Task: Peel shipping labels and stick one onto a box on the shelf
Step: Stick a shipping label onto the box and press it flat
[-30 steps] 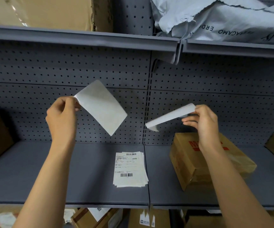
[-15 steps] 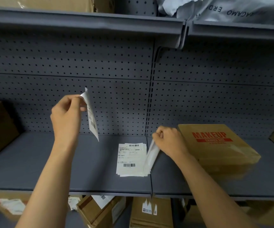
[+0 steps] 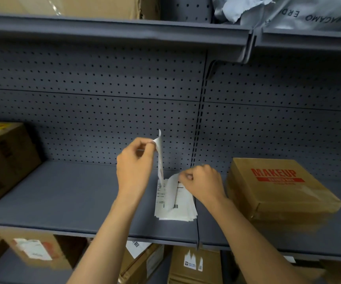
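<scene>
My left hand (image 3: 134, 165) pinches the top corner of a peeled white shipping label (image 3: 160, 158), which hangs edge-on and nearly upright above the shelf. My right hand (image 3: 201, 182) holds a curved white backing sheet (image 3: 173, 191) low over the stack of printed labels (image 3: 175, 210) that lies flat on the grey shelf (image 3: 73, 201). A flat brown box printed MAKEUP in red (image 3: 278, 187) rests on the shelf just right of my right hand.
A larger brown carton (image 3: 3, 160) stands at the shelf's left end. Perforated grey back panels (image 3: 104, 111) rise behind. The upper shelf carries a carton and grey mailer bags (image 3: 288, 13). Several labelled boxes (image 3: 194, 265) fill the shelf below.
My left hand has moved right with the label, close to my right hand. The right hand has shifted slightly left, with the backing sheet now over the label stack.
</scene>
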Tool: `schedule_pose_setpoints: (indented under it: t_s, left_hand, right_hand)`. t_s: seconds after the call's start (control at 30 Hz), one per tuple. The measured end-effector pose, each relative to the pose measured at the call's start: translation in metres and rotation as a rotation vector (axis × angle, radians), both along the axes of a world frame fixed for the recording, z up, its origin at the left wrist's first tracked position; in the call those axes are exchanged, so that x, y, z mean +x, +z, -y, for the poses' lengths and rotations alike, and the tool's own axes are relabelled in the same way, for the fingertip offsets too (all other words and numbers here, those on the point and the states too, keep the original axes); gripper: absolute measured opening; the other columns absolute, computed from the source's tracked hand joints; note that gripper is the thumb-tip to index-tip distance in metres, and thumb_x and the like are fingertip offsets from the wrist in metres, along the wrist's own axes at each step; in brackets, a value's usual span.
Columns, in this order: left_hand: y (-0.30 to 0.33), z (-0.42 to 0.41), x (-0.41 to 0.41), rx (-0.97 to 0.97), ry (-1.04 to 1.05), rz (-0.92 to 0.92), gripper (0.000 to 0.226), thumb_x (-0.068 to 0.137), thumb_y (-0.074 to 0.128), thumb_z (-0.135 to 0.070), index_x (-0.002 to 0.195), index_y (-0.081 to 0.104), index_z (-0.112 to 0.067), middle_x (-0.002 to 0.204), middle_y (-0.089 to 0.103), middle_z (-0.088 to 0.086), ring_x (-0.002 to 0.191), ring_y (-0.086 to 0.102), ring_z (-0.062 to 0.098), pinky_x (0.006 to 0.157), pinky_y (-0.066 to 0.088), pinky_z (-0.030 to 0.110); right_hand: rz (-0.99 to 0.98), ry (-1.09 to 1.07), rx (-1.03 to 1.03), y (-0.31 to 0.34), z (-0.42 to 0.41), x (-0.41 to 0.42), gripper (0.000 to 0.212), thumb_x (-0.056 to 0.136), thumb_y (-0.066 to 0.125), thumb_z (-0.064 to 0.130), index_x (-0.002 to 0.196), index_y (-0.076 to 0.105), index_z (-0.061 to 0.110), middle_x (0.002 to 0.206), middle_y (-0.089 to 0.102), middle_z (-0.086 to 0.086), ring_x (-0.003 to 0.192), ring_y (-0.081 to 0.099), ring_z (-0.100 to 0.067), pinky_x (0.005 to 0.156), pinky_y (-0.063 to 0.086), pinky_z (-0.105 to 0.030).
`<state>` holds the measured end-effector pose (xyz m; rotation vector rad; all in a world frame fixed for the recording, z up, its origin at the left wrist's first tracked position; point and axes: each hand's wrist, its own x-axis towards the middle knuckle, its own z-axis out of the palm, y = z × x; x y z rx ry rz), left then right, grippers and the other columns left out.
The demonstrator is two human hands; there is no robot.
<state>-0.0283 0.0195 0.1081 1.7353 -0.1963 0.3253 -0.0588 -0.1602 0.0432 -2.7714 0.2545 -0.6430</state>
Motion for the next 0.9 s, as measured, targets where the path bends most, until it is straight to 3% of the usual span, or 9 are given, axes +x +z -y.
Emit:
schedule_pose_setpoints:
  t_s: [0.07, 0.13, 0.27, 0.43, 0.53, 0.63, 0.73, 0.8, 0.9]
  left_hand:
    - [-0.001, 0.004, 0.0, -0.005, -0.003, 0.001, 0.018, 0.092, 0.057, -0.028, 0.084, 0.073, -0.028, 0.076, 0.072, -0.012, 0.063, 0.057, 0.002, 0.063, 0.038, 0.026]
    - [0.0, 0.008, 0.001, -0.018, -0.006, -0.004, 0.018, 0.091, 0.056, -0.029, 0.083, 0.072, -0.029, 0.075, 0.07, -0.013, 0.064, 0.057, 0.005, 0.065, 0.039, 0.027]
    - [0.005, 0.01, 0.001, -0.036, -0.003, -0.004, 0.018, 0.091, 0.054, -0.03, 0.083, 0.071, -0.031, 0.082, 0.074, -0.012, 0.08, 0.068, 0.009, 0.07, 0.047, 0.03]
    - [0.012, 0.013, -0.002, -0.051, -0.006, -0.006, 0.02, 0.093, 0.054, -0.028, 0.082, 0.07, -0.031, 0.082, 0.075, -0.013, 0.081, 0.07, 0.008, 0.069, 0.045, 0.024]
    - [0.013, 0.013, -0.005, -0.068, -0.009, 0.0, 0.02, 0.093, 0.054, -0.029, 0.083, 0.071, -0.031, 0.081, 0.075, -0.011, 0.074, 0.066, 0.004, 0.07, 0.048, 0.027]
    - [0.015, 0.011, -0.008, -0.055, -0.021, -0.004, 0.025, 0.094, 0.051, -0.03, 0.08, 0.072, -0.029, 0.08, 0.075, -0.005, 0.069, 0.062, 0.01, 0.071, 0.046, 0.031]
    - [0.021, 0.013, -0.006, -0.353, -0.08, -0.141, 0.048, 0.104, 0.033, -0.039, 0.085, 0.074, -0.025, 0.079, 0.074, -0.004, 0.069, 0.063, 0.011, 0.072, 0.045, 0.032]
    - [0.015, 0.013, 0.001, -0.428, -0.06, -0.186, 0.046, 0.104, 0.031, -0.045, 0.095, 0.072, -0.026, 0.085, 0.073, -0.008, 0.076, 0.064, 0.01, 0.076, 0.046, 0.032]
    - [-0.002, 0.013, 0.009, -0.257, -0.072, -0.127, 0.018, 0.099, 0.051, -0.044, 0.108, 0.065, -0.035, 0.113, 0.069, -0.012, 0.104, 0.063, 0.005, 0.092, 0.049, 0.031]
  right_hand:
    - [0.148, -0.004, 0.033, 0.014, -0.006, -0.003, 0.047, 0.088, 0.056, 0.038, 0.05, 0.039, 0.017, 0.046, 0.04, 0.003, 0.054, 0.044, -0.015, 0.053, 0.05, -0.029]
    - [0.299, 0.006, 0.042, 0.025, -0.016, -0.009, 0.039, 0.087, 0.061, 0.046, 0.058, 0.056, 0.021, 0.053, 0.054, 0.006, 0.063, 0.053, -0.01, 0.053, 0.049, -0.027]
    - [0.476, 0.063, 0.063, 0.044, -0.035, -0.018, 0.035, 0.081, 0.063, 0.06, 0.071, 0.063, 0.027, 0.067, 0.062, 0.012, 0.069, 0.056, -0.005, 0.052, 0.042, -0.024]
    - [0.456, 0.048, -0.002, 0.055, -0.036, -0.014, 0.022, 0.077, 0.069, 0.054, 0.083, 0.071, 0.033, 0.075, 0.065, 0.014, 0.074, 0.059, -0.003, 0.055, 0.043, -0.023]
    - [0.453, 0.044, 0.003, 0.056, -0.035, -0.011, 0.008, 0.076, 0.073, 0.04, 0.074, 0.074, 0.033, 0.07, 0.066, 0.015, 0.071, 0.057, -0.004, 0.052, 0.04, -0.022]
    - [0.483, 0.012, 0.062, 0.059, -0.032, -0.01, 0.008, 0.077, 0.072, 0.032, 0.07, 0.074, 0.03, 0.069, 0.065, 0.013, 0.069, 0.056, -0.007, 0.05, 0.043, -0.024]
    - [0.495, -0.003, 0.126, 0.067, -0.031, -0.013, 0.01, 0.08, 0.069, 0.031, 0.071, 0.072, 0.029, 0.071, 0.063, 0.013, 0.069, 0.056, -0.008, 0.052, 0.046, -0.026]
    - [0.501, 0.008, 0.173, 0.07, -0.032, -0.016, 0.01, 0.08, 0.068, 0.029, 0.07, 0.07, 0.029, 0.071, 0.059, 0.015, 0.067, 0.055, -0.007, 0.053, 0.046, -0.026]
    - [0.513, 0.004, 0.22, 0.071, -0.03, -0.02, 0.011, 0.082, 0.067, 0.028, 0.07, 0.067, 0.029, 0.071, 0.057, 0.016, 0.063, 0.055, -0.01, 0.053, 0.048, -0.027]
